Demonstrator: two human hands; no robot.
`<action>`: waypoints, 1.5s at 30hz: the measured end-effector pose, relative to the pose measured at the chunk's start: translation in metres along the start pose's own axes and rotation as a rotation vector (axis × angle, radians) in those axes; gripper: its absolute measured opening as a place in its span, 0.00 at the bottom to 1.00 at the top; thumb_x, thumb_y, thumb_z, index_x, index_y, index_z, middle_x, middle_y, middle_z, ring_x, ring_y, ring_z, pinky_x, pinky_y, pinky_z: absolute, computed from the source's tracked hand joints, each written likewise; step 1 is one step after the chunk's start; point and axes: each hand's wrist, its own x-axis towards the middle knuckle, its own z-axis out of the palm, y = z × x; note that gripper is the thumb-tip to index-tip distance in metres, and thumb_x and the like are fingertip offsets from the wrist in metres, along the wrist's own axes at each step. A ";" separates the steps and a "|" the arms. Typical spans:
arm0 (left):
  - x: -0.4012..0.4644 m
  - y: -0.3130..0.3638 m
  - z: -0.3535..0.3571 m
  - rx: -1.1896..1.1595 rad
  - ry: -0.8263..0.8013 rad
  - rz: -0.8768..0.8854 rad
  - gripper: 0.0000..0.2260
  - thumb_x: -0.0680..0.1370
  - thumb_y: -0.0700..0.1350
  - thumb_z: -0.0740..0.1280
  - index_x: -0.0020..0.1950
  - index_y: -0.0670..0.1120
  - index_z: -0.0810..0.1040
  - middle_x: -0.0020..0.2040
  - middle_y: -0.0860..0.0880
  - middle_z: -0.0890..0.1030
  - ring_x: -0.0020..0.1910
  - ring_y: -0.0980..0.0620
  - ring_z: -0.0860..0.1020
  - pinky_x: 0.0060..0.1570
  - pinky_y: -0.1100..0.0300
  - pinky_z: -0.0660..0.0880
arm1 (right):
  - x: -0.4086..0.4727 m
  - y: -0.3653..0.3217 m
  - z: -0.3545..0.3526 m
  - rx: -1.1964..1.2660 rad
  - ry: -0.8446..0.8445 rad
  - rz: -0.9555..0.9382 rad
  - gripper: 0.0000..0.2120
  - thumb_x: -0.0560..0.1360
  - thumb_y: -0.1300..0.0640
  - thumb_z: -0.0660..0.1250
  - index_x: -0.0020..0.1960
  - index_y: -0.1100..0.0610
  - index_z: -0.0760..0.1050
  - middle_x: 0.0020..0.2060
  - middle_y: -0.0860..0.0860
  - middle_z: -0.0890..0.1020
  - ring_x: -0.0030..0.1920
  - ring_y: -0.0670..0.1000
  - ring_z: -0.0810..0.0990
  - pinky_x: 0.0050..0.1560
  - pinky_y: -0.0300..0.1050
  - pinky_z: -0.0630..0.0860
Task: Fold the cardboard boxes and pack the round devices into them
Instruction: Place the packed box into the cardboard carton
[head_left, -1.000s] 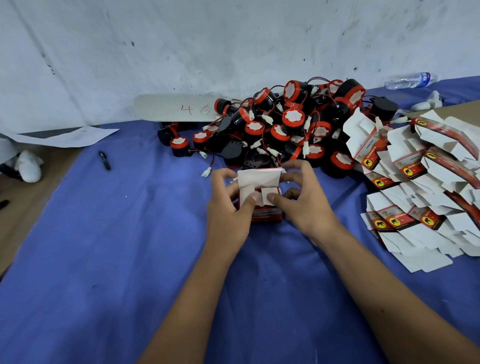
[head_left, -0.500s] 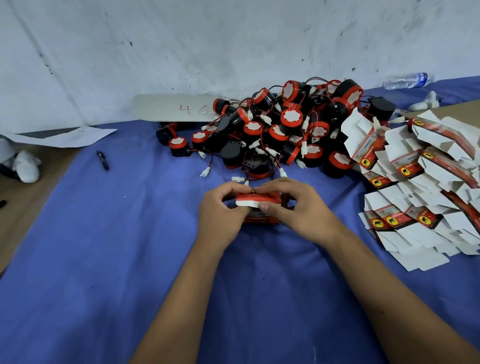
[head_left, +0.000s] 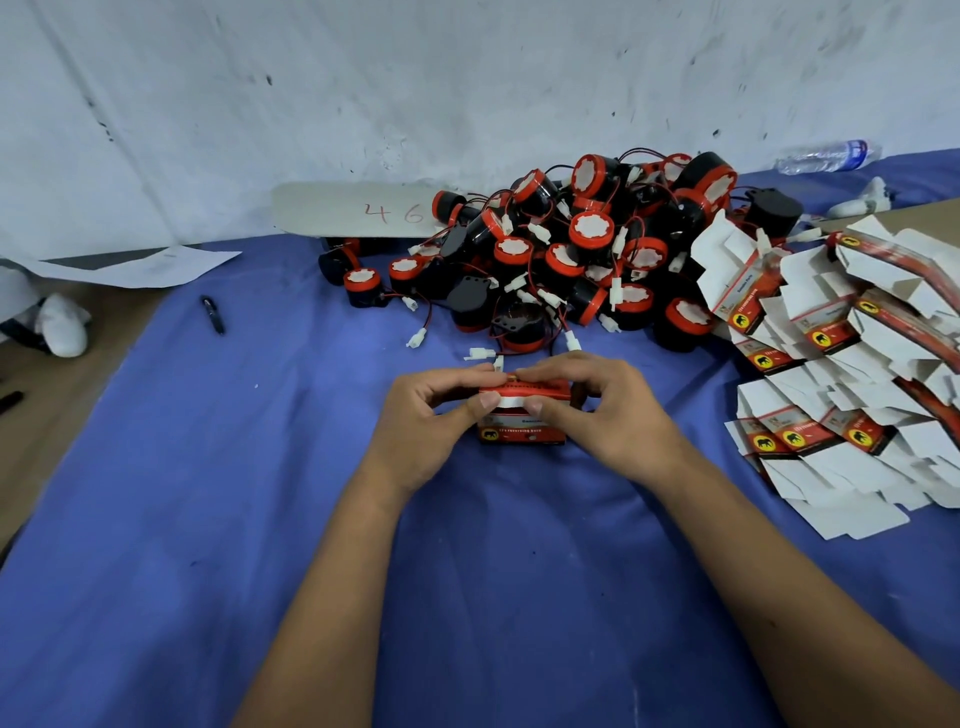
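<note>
A black pen (head_left: 213, 314) lies on the blue cloth (head_left: 156, 519) at the left, near a sheet of white paper (head_left: 140, 267) that rests against the foot of the scuffed wall (head_left: 363, 93). At centre, a person's left hand (head_left: 426, 421) and right hand (head_left: 608, 415) grip a small red-and-white cardboard box (head_left: 522, 415) from either side as it sits on the cloth, fingers curled over its top and both thumbs pressing on the white flap at its front edge; a black elephant emblem on a yellow disc shows on the box's near face. Just behind the hands, a heap of round devices (head_left: 576, 254), black-bodied with red rims and trailing red and black wires with white plugs, is piled against the wall beside a pale board (head_left: 358, 210) marked "46" in red. To the right of the heap, a spread of flat unfolded boxes (head_left: 841, 374) overlaps in rows along the cloth's right side. A clear plastic bottle (head_left: 831, 156) lies on its side at the far right, near the wall
</note>
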 end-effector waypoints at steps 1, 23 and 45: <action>0.000 0.000 -0.001 0.009 -0.009 0.003 0.10 0.78 0.36 0.74 0.56 0.47 0.87 0.56 0.54 0.87 0.63 0.57 0.82 0.64 0.59 0.78 | 0.000 0.000 -0.001 0.003 -0.021 -0.006 0.11 0.77 0.56 0.74 0.59 0.47 0.85 0.54 0.44 0.83 0.53 0.42 0.81 0.53 0.37 0.76; 0.003 -0.003 0.008 0.210 0.003 0.095 0.08 0.80 0.35 0.70 0.55 0.45 0.86 0.62 0.51 0.83 0.67 0.55 0.78 0.68 0.49 0.75 | 0.001 0.014 0.002 -0.091 0.098 -0.155 0.10 0.77 0.58 0.75 0.57 0.54 0.86 0.48 0.28 0.82 0.53 0.29 0.80 0.49 0.25 0.73; 0.002 -0.001 0.021 0.460 0.106 0.256 0.08 0.79 0.34 0.71 0.55 0.42 0.86 0.59 0.50 0.85 0.67 0.49 0.77 0.69 0.50 0.72 | -0.001 0.014 -0.007 -0.066 0.032 -0.065 0.06 0.79 0.60 0.72 0.55 0.56 0.86 0.58 0.51 0.85 0.36 0.44 0.86 0.27 0.48 0.81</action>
